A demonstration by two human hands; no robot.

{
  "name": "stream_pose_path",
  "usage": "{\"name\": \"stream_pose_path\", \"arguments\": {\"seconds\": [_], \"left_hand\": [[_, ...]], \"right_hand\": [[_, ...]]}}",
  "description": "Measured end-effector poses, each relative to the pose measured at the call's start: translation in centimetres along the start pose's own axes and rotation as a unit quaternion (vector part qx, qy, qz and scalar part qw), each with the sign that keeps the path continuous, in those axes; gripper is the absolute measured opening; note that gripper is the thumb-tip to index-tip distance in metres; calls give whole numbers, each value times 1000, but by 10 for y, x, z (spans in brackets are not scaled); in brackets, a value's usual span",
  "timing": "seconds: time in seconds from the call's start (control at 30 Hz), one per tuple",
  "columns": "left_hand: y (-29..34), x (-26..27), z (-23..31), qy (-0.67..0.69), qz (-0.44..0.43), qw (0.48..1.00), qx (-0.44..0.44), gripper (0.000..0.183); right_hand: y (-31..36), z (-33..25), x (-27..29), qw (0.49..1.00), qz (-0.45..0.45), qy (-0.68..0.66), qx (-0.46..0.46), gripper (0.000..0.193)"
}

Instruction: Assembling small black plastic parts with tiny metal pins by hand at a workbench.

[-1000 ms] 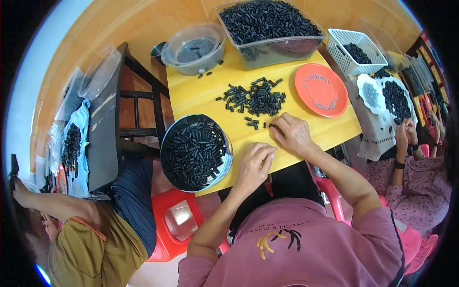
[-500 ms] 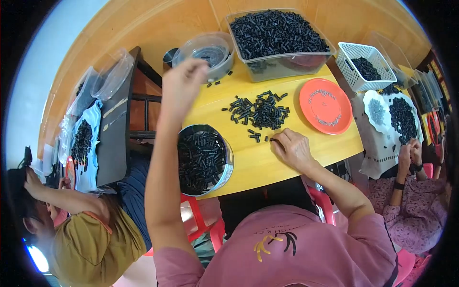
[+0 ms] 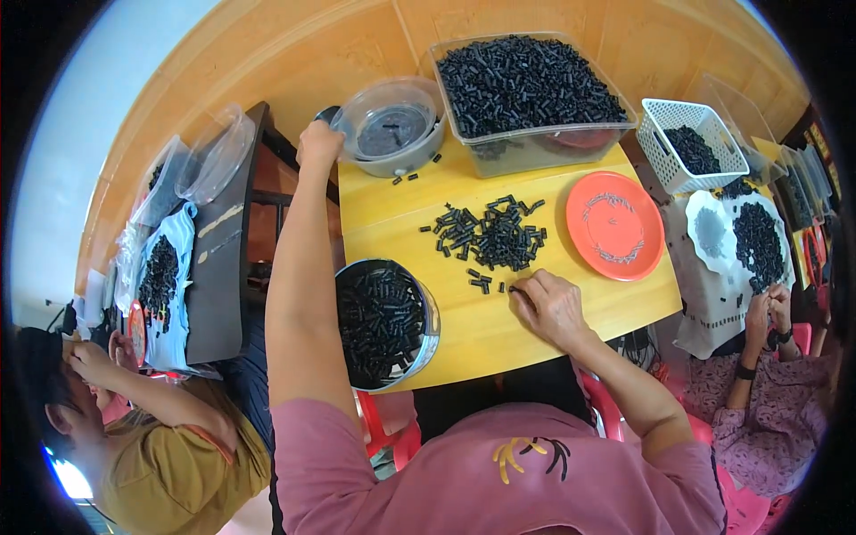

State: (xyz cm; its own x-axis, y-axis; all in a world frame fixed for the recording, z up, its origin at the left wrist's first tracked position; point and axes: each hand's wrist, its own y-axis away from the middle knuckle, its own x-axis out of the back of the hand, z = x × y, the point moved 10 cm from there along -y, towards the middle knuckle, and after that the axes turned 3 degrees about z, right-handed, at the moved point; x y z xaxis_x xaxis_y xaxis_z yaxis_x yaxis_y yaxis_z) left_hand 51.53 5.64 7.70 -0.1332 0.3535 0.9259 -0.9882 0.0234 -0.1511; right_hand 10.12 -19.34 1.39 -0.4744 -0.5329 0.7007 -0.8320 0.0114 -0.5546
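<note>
My left hand [image 3: 319,144] reaches to the far left corner of the yellow table and is closed round a dark cup [image 3: 329,114], mostly hidden behind it. Beside it stands a clear round tub [image 3: 392,134] with a few black pieces in it. My right hand [image 3: 555,308] rests on the table near its front edge, thumb and fingers pinched on a short black tube [image 3: 514,289]. Just beyond lies a loose pile of black tubes [image 3: 495,234], with a few strays. A round tin [image 3: 432,332] full of black tubes stands near my left forearm.
A big clear bin [image 3: 535,147] heaped with black tubes stands at the back. On the right lies a red plate [image 3: 588,192] with small silvery pieces. A white basket [image 3: 687,169] and a co-worker's hands [image 3: 771,312] are further right. Another person [image 3: 169,419] sits at a dark table [image 3: 223,267], left.
My left hand has moved left and down from above the clear tub to the dark cup and closed round it. The right hand keeps its pinch. The whole view has shifted slightly.
</note>
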Motion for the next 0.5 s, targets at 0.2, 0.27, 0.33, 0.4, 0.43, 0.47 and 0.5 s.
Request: {"name": "stream_pose_path", "arguments": {"seconds": [0.2,0.27,0.33,0.4,0.43,0.47,0.5], "left_hand": [[-1,-11,21,-90,-52,994,16,35],[-20,-17,5,-64,-34,997,14,33],[-39,-17,-12,53,-56,996,34,27],[-41,-23,-2,231,-103,966,47,19],[-41,-18,3,298,-100,947,68,19],[-40,-10,6,363,-95,922,90,20],[-44,0,10,381,-100,915,85,22]], "right_hand": [[1,3,-1,1000,-8,9,-14,15],[-2,0,-3,1000,-10,6,-10,15],[-5,-5,-4,1000,-13,0,-5,15],[-5,-3,-3,1000,-11,3,-8,14],[-5,-1,-2,1000,-7,4,-9,14],[-4,-1,-2,1000,-8,5,-10,14],[-5,-1,-2,1000,-8,3,-12,14]]}}
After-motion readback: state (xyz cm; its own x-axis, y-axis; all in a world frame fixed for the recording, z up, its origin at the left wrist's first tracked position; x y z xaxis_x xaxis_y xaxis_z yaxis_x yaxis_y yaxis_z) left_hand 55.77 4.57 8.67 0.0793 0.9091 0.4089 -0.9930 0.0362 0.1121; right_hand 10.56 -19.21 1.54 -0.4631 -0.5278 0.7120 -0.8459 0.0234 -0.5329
